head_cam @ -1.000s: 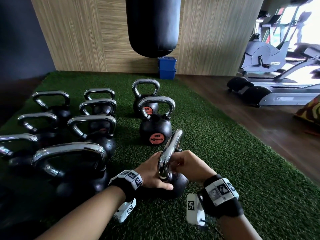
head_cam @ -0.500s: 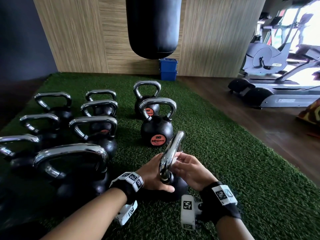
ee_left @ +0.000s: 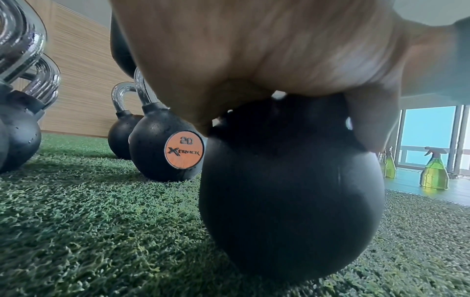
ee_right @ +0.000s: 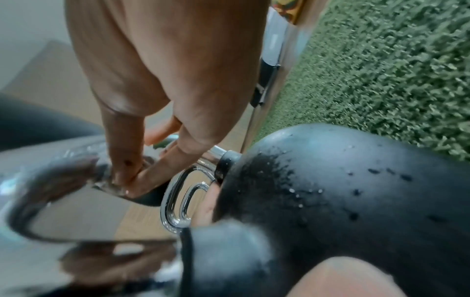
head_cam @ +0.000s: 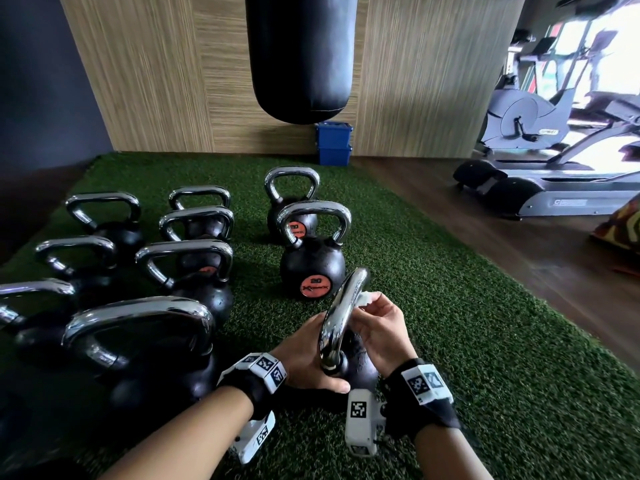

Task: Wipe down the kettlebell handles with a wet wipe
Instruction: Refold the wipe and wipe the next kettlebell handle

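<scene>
The nearest black kettlebell (head_cam: 360, 370) stands on the green turf, its chrome handle (head_cam: 341, 315) edge-on to me. My left hand (head_cam: 308, 358) grips the top of the ball, thumb across the handle's base. My right hand (head_cam: 372, 315) pinches a crumpled white wet wipe (head_cam: 366, 299) against the upper right side of the handle. In the left wrist view my palm (ee_left: 254, 50) covers the ball (ee_left: 292, 191). In the right wrist view my fingertips (ee_right: 132, 180) press on the chrome handle (ee_right: 178, 201) above the wet-speckled ball (ee_right: 343, 180); the wipe is hidden there.
Several more chrome-handled kettlebells (head_cam: 183, 268) stand to the left, and one marked 20 (head_cam: 313, 268) right behind. A punching bag (head_cam: 301, 57) hangs ahead over blue boxes (head_cam: 334, 147). Exercise machines (head_cam: 554, 174) stand on the wood floor at right. Green spray bottles (ee_left: 433, 172) stand beyond the turf.
My right hand has slid up the handle from near its base to the upper part, and the white wipe now shows. The left hand has stayed on the ball.
</scene>
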Motion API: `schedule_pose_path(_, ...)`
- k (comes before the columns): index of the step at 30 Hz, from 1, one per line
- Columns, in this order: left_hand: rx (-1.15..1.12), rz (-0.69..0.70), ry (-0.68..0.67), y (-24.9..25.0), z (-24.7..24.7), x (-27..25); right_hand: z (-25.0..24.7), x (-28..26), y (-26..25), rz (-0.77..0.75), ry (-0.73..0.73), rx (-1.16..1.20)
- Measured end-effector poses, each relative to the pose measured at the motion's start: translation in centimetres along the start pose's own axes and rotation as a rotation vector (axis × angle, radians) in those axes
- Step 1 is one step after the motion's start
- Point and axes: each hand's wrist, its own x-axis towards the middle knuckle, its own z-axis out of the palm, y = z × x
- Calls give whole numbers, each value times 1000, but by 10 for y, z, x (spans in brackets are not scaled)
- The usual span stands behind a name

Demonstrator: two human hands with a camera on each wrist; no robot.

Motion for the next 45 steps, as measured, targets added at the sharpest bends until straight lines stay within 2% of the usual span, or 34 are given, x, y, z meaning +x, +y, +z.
schedule_pose_path(4,-4,-6,-22,4,-1,-2,1,6,-1,-149,98,-319)
schedule_pose_path(8,-19,20,-24,8,-5,-2,1,17,-3,-245,350,-655)
schedule_pose_path(13,57,-20,-28,11,-6,-6,7,21,-5,-320,456,-959)
schedule_pose_path(17,166,10,-74,12,-9,-5,11,31,-11,-210,530,-1029)
schedule_pose_path(21,281,-28,-124,13,-9,-3,13,36,-12,-118,559,-1069)
schedule_pose_path(24,349,53,-136,21,-12,-3,11,37,-13,-39,569,-1111)
schedule_pose_path(26,209,90,-136,28,-19,-6,9,37,-13,24,577,-1164)
schedule_pose_path(28,26,37,-192,33,-31,-11,9,38,-11,55,579,-1209)
schedule_pose_path(31,29,-49,-236,40,-54,-19,13,36,-13,84,519,-1249)
schedule_pose_path(33,69,-110,-143,50,-64,-23,10,33,-19,71,448,-1272)
schedule_pose_path(35,76,-76,-10,67,-66,-20,6,32,-31,-45,343,-1337)
schedule_pose_path(37,175,0,117,85,-59,-13,5,35,-47,-162,167,-1438)
schedule_pose_path(39,207,33,204,97,-52,-6,11,40,-60,-207,-32,-1571)
schedule_pose_path(41,159,4,204,101,-50,-2,17,44,-68,-233,-129,-1685)
schedule_pose_path(45,227,-42,114,100,-65,4,19,42,-78,-240,-146,-1743)
